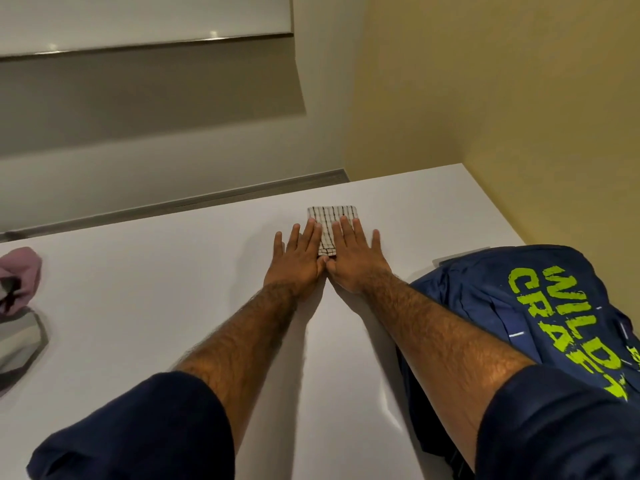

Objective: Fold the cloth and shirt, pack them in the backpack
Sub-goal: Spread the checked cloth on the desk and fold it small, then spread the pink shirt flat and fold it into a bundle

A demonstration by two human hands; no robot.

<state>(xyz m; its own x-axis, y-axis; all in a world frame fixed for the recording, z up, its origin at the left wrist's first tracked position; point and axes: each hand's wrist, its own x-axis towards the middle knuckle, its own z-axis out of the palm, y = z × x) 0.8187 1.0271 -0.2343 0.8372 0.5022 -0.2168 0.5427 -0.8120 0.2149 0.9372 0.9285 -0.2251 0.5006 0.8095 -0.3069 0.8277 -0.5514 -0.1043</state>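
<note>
Cloth [331, 216] folded small, flat on worktop [173, 271]. Left hand [298, 256] and right hand [353, 256] press it, fingers straight. Backpack [540, 306] right of right hand.

White table [145, 306], yellow wall [502, 98] right, white wall [156, 178] with grey panel [149, 102]

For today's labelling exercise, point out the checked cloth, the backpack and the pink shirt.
checked cloth [332, 213]: head view, uncovered far end.
backpack [485, 289]: head view, blue front panel.
pink shirt [21, 268]: head view, bunched pink fabric.
</note>
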